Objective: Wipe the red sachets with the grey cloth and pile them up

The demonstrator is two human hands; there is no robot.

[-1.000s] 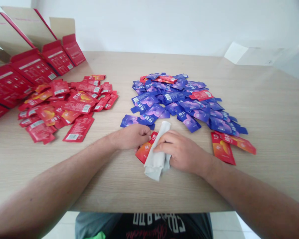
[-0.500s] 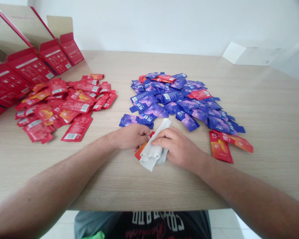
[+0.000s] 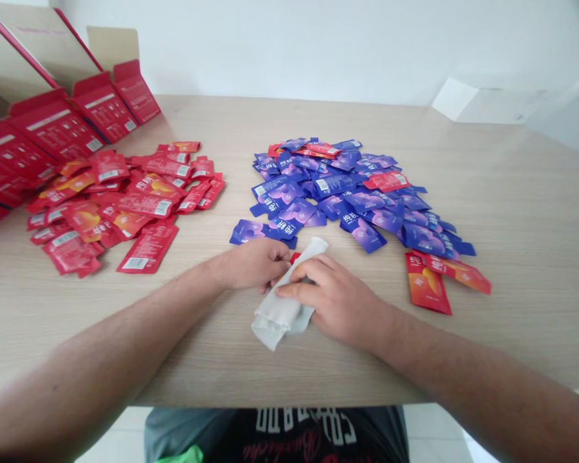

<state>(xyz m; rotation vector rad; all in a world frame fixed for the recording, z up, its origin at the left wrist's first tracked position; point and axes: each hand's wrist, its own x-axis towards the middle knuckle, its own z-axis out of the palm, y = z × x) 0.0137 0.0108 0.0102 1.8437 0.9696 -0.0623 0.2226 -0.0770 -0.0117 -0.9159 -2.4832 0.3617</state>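
- Bare left forearm [image 3: 101, 347] reaches in from the lower left corner, angled up toward the middle of the view
- Bare right forearm [image 3: 468, 373] comes in from the lower right corner, mirroring it
- Left wrist [image 3: 217, 271] lies low and almost straight
- Left hand [image 3: 253, 265] sits knuckles up, fingers curled, fingertips out of sight
- Right hand [image 3: 338, 308] faces palm down, fingers [image 3: 302, 283] slightly bent and pointing left
- The two hands are just apart
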